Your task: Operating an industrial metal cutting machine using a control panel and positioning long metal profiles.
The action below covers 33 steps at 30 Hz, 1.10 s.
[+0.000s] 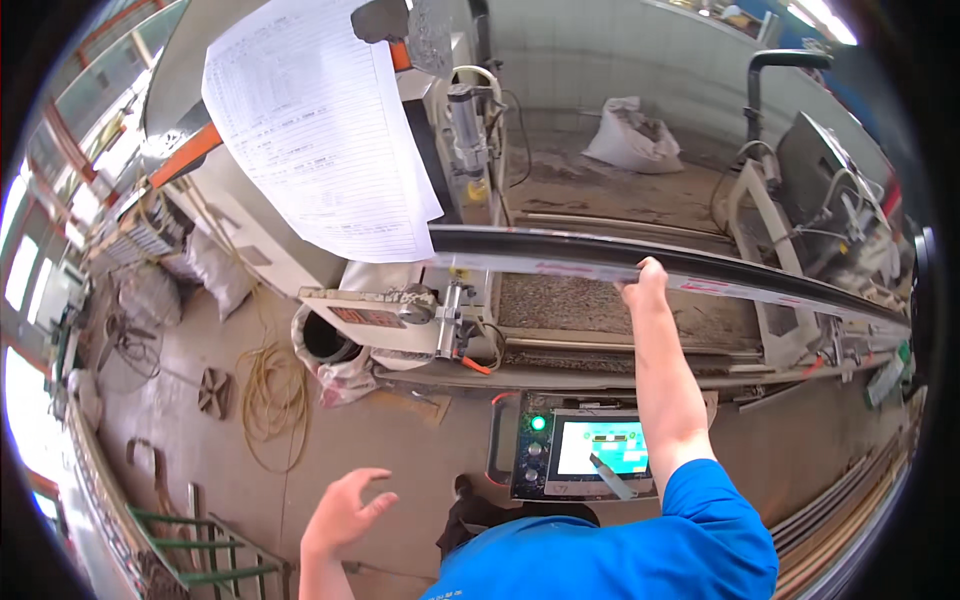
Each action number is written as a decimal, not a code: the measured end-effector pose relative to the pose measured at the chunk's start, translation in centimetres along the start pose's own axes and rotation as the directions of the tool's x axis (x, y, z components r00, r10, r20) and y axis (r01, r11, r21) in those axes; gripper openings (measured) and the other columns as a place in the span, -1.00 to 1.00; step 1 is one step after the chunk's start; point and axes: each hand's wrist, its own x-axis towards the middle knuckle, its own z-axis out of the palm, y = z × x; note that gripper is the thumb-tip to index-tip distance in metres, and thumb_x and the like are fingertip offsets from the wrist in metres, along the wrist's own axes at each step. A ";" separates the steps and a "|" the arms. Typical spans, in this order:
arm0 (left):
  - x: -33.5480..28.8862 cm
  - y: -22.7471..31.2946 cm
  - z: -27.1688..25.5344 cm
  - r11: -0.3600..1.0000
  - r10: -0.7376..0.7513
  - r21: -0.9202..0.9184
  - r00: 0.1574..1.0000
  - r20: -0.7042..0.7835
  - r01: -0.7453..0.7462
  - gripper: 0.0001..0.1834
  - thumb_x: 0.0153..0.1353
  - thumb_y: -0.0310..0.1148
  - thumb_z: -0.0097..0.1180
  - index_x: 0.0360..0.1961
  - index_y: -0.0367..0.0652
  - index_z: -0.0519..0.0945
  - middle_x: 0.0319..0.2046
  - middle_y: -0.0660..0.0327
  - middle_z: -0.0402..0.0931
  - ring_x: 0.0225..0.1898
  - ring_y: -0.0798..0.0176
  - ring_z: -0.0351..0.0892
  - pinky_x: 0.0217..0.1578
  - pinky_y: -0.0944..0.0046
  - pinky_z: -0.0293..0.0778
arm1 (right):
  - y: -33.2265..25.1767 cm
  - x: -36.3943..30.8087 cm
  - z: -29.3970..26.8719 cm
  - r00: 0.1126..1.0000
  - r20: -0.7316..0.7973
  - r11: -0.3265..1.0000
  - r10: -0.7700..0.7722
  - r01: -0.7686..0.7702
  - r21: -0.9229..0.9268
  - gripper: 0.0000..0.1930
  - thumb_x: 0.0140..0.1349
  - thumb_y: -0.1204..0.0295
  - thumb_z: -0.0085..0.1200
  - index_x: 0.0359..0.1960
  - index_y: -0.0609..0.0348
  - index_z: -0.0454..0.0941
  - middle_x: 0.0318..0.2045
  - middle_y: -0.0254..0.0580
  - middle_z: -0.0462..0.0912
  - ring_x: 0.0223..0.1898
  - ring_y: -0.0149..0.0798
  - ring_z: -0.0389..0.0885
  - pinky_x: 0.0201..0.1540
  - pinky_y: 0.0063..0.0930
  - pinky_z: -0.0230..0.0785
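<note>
My right hand reaches forward and grips the near edge of a long black profile bar with pale film along its near side. The bar runs across a machine from beside the paper to the far right; some of my fingers are hidden behind it. My left hand hangs free at the lower left with thumb and fingers apart, holding nothing. Under my right forearm, a control panel shows a lit screen and a green lamp, with a grey-bladed tool lying across the screen.
Printed sheets hang over the machine's left housing. A clamp unit stands below the bar's left end. Coiled yellow hose, a green metal frame and sacks are on the left; long strips lie at lower right.
</note>
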 end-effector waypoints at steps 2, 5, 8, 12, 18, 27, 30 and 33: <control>-0.5 0.8 2.0 0.996 -0.081 -0.040 0.996 0.039 0.082 -0.52 0.11 -0.15 0.22 -0.01 -0.22 0.54 -0.05 0.03 0.55 -0.01 0.04 0.54 0.03 0.17 0.41 | 0.2 1.1 2.4 1.000 -0.016 1.000 -0.002 0.001 -0.027 -0.76 0.03 0.51 -0.14 -0.21 0.23 0.34 -0.14 0.01 0.44 -0.16 0.02 0.48 -0.23 0.17 0.44; 1.1 2.4 4.4 0.992 -0.097 -0.064 0.987 0.129 0.105 -0.51 0.15 -0.12 0.18 0.02 -0.23 0.52 -0.03 0.02 0.55 -0.01 0.02 0.54 0.02 0.16 0.43 | 0.6 4.1 3.5 0.999 0.026 0.999 0.032 -0.031 -0.020 -0.73 0.05 0.54 -0.14 -0.16 0.24 0.34 -0.08 0.03 0.43 -0.11 0.05 0.48 -0.15 0.22 0.42; 4.0 4.5 5.5 0.996 -0.068 -0.042 0.980 0.185 0.077 -0.50 0.19 -0.11 0.14 0.05 -0.23 0.49 -0.01 0.02 0.53 0.02 0.00 0.52 0.05 0.13 0.41 | 1.8 6.3 5.0 0.995 -0.038 0.995 0.090 -0.092 -0.045 -0.68 0.09 0.55 -0.15 -0.06 0.25 0.34 -0.02 0.05 0.43 -0.07 0.08 0.46 -0.07 0.29 0.35; 8.4 7.3 5.6 0.997 0.074 0.012 0.975 0.210 -0.078 -0.51 0.22 -0.09 0.11 0.05 -0.23 0.48 0.01 -0.01 0.51 0.07 -0.04 0.47 0.10 0.13 0.36 | 4.3 8.3 6.2 0.984 -0.091 0.984 0.154 -0.162 -0.077 -0.55 0.08 0.55 -0.16 0.09 0.24 0.25 0.12 0.09 0.31 0.15 0.21 0.30 0.18 0.47 -0.01; 16.5 8.6 6.9 0.938 0.310 0.055 0.900 0.306 -0.342 -0.50 0.23 -0.06 0.11 0.03 -0.23 0.48 0.01 -0.03 0.48 0.08 -0.07 0.44 0.10 0.09 0.37 | 4.9 13.2 2.5 0.964 0.032 0.956 0.265 -0.258 -0.142 -0.51 0.10 0.50 -0.10 0.14 0.20 0.23 0.21 0.11 0.21 0.19 0.17 0.26 0.08 0.43 0.19; 40.3 15.0 14.9 0.564 0.764 0.576 0.639 -0.092 -0.592 -0.28 0.02 -0.25 0.24 0.19 -0.31 0.28 0.16 -0.15 0.27 0.15 -0.10 0.32 0.19 -0.01 0.24 | -0.5 -0.2 0.3 0.978 0.047 0.729 0.201 -0.118 -0.674 -0.40 0.27 0.20 0.06 0.23 0.30 0.21 0.19 0.14 0.29 -0.01 0.05 0.53 -0.01 -0.10 0.49; 48.1 13.6 17.6 0.511 0.786 0.692 0.602 -0.137 -0.510 -0.25 0.03 -0.27 0.24 0.24 -0.25 0.24 0.20 -0.14 0.22 0.21 -0.15 0.25 0.21 -0.07 0.20 | -0.1 -12.0 -3.1 0.860 0.461 0.652 0.220 0.221 -0.725 -0.47 0.21 0.13 0.13 0.11 0.19 0.34 -0.17 -0.10 0.59 -0.23 -0.19 0.62 -0.18 -0.28 0.50; 52.3 14.5 19.8 0.370 0.873 0.808 0.470 -0.132 -0.459 -0.42 0.15 -0.31 0.06 0.21 -0.20 0.27 0.14 -0.14 0.30 0.17 -0.11 0.31 0.17 -0.12 0.22 | 0.1 -20.4 -10.5 0.855 0.407 0.590 0.321 0.155 -0.793 -0.61 0.21 0.29 0.08 0.01 0.27 0.44 -0.30 -0.07 0.63 -0.33 -0.25 0.62 -0.19 -0.34 0.50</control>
